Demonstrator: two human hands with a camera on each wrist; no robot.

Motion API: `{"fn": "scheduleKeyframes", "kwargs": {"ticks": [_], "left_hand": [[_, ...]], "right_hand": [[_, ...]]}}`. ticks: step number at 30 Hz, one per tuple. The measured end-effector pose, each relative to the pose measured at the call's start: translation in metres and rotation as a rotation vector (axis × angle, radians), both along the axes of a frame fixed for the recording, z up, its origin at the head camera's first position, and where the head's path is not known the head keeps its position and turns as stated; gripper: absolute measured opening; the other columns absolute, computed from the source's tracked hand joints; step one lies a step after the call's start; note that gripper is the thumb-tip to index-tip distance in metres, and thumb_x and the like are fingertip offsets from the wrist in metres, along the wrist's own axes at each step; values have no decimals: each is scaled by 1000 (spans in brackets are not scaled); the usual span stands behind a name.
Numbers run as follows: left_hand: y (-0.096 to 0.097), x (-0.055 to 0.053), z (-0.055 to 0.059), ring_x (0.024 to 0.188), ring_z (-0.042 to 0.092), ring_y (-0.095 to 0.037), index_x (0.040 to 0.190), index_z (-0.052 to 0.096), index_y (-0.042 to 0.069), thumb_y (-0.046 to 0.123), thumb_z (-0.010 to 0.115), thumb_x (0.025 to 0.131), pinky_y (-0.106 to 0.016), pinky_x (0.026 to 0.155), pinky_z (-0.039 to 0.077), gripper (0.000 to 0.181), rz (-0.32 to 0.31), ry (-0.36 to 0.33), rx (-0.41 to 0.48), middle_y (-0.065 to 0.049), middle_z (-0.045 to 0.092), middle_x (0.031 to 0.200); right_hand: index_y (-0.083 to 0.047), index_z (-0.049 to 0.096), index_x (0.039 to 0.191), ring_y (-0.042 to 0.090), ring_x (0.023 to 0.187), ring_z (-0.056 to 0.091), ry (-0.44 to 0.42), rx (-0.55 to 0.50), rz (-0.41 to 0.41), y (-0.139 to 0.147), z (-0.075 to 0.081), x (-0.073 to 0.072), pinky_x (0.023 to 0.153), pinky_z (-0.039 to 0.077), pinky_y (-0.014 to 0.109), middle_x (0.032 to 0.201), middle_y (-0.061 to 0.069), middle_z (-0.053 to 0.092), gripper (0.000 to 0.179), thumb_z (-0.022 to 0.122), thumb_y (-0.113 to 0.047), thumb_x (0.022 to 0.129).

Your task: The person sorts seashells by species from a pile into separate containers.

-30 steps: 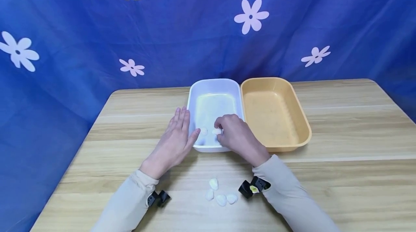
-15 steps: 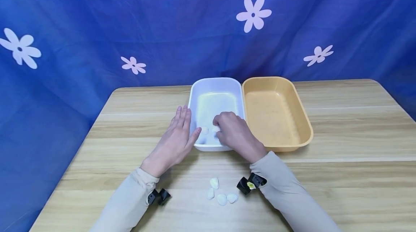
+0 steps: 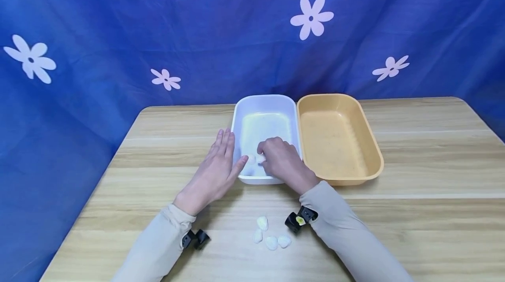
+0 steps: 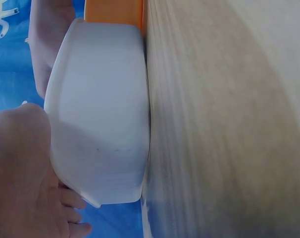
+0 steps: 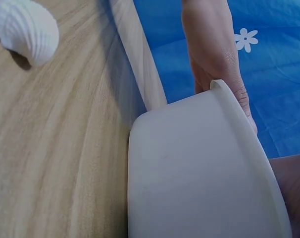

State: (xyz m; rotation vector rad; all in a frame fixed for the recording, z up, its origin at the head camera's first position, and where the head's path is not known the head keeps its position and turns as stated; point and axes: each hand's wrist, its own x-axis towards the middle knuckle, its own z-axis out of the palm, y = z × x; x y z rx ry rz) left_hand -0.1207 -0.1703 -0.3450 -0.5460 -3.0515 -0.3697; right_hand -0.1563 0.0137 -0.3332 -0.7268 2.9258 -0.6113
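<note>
In the head view my left hand [image 3: 213, 172] lies with straight fingers along the left rim of the white tub [image 3: 268, 119], its thumb reaching over the near corner. A white seashell [image 3: 251, 159] lies inside, just past that thumb. My right hand [image 3: 282, 159] dips into the tub with curled fingers and pinches a second seashell [image 3: 260, 159], partly covered by the fingers and close beside the first. Both wrist views look at the tub's outer wall, which hides the shells inside it.
An orange-yellow tub [image 3: 339, 141] stands against the white tub's right side. Several seashells [image 3: 271, 242] lie on the wooden table [image 3: 426, 163] in front, between the forearms. A blue flowered curtain [image 3: 236, 32] hangs behind the table.
The pinched seashell has shifted a little left, closer to the other one in the tub. My left hand stays at the rim, and the head view has moved slightly.
</note>
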Motion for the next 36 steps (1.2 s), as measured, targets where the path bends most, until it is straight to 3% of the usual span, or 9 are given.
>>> {"fn": "scheduleKeyframes", "kwargs": {"ticks": [13,36], "left_hand": [[-2,1,0,146,-3,-35,149,10,-11,52,19,103,-47,119,11,78,4,-7,9,-27,5,157],[-1,1,1,146,-1,-34,149,12,-11,49,22,104,-47,119,13,76,-4,-6,21,-27,7,157]], "right_hand": [[-8,73,105,20,81,62,-8,25,61,-5,-3,-8,70,55,37,96,4,72,32,66,7,78],[-8,72,106,21,82,61,-5,39,63,-7,-7,-10,71,55,38,96,5,72,32,64,7,79]]}}
